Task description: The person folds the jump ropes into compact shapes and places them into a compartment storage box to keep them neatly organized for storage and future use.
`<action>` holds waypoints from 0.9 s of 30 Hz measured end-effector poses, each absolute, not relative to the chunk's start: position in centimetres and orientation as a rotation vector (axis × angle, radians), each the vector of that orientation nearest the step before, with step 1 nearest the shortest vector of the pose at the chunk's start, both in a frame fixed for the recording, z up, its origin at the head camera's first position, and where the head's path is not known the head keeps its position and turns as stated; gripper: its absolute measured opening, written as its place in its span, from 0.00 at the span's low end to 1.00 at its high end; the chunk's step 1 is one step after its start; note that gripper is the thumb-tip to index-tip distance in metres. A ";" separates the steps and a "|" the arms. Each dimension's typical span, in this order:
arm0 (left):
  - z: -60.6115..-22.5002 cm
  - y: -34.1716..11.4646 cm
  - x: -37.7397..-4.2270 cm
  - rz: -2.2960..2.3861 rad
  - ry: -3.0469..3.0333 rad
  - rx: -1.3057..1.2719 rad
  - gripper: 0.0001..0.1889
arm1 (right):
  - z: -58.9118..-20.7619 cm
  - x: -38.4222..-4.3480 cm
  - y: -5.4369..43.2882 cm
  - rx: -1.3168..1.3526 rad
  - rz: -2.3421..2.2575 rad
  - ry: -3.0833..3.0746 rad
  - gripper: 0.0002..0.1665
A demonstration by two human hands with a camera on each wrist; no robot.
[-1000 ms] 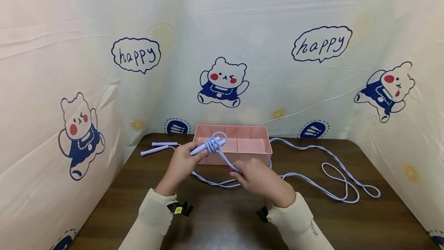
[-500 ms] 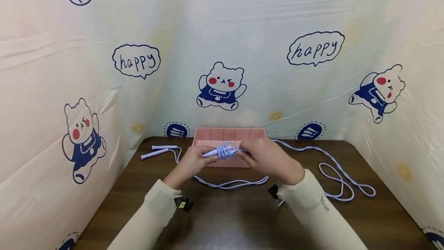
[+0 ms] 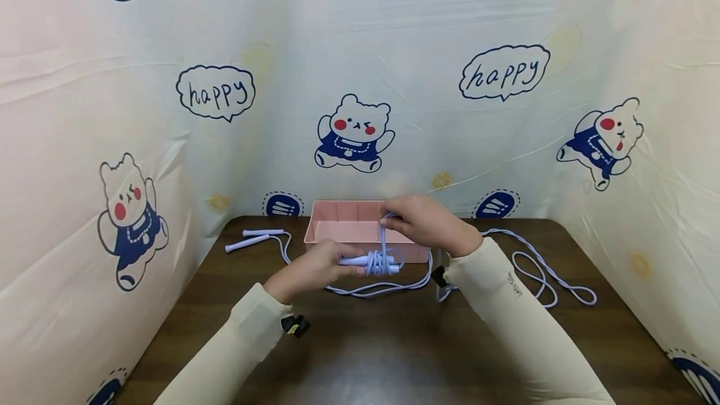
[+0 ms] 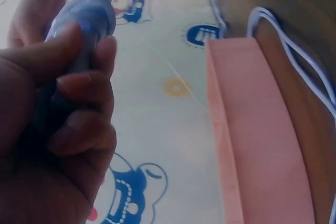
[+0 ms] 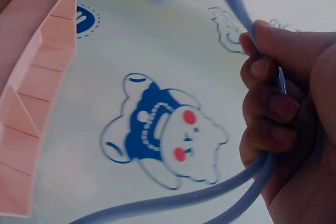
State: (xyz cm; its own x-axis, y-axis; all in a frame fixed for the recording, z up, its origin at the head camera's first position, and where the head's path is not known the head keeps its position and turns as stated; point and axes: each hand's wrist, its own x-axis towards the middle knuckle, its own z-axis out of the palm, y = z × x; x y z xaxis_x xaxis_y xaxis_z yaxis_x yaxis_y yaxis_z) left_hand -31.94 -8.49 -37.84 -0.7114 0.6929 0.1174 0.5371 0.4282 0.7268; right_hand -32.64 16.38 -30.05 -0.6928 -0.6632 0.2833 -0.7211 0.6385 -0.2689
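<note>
My left hand (image 3: pixel 317 267) grips the pale blue handles (image 3: pixel 347 261) of a jump rope, which lie side by side and point right. Several turns of its cord (image 3: pixel 375 263) wrap round them near their right end. Higher up and to the right, my right hand (image 3: pixel 430 224) holds the cord, stretched taut up from the wrapped part. In the right wrist view its curled fingers (image 5: pixel 268 103) close round the doubled cord (image 5: pixel 173 200), whose tail hangs below. The left wrist view shows the wrapped bundle (image 4: pixel 86 14) blurred beyond my left fingers.
A pink divided box (image 3: pixel 413 252) stands behind my hands. Two more pale blue handles (image 3: pixel 263 232) lie at the table's back left, with cord (image 3: pixel 365 292) running before the box. Loops of cord (image 3: pixel 562 286) lie on the right of the brown table (image 3: pixel 360 342).
My right hand goes from low right of the handles, up past their end, to above them, drawing the cord upward. The handles have swung from tilted to nearly level and moved slightly right.
</note>
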 end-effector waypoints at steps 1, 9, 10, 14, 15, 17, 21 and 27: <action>-37.7 -8.5 -31.9 1.147 2.465 1.101 0.17 | -30.3 -33.1 16.5 1.134 0.622 -2.711 0.06; -36.9 -8.2 -31.8 1.244 2.322 1.205 0.17 | -33.4 -36.0 17.3 1.043 1.211 -2.684 0.13; -36.9 -8.2 -31.8 1.252 2.308 1.213 0.17 | -33.8 -36.1 17.4 1.032 1.253 -2.677 0.11; -37.3 -8.2 -31.8 1.268 2.266 1.239 0.17 | -35.4 -36.8 17.5 0.998 1.359 -2.675 0.08; -37.4 -8.3 -31.9 1.271 2.263 1.238 0.18 | -35.8 -37.0 17.5 0.997 1.364 -2.677 0.07; -37.4 -8.3 -32.0 1.275 2.269 1.235 0.18 | -36.6 -37.5 17.6 1.015 1.356 -2.662 0.08; -36.7 -8.1 -32.5 1.404 2.292 1.285 0.19 | -37.8 -38.1 17.6 1.081 1.400 -2.544 0.11; -35.9 -8.2 -32.4 1.634 2.296 1.254 0.16 | -39.1 -37.5 16.5 1.006 1.414 -2.498 0.15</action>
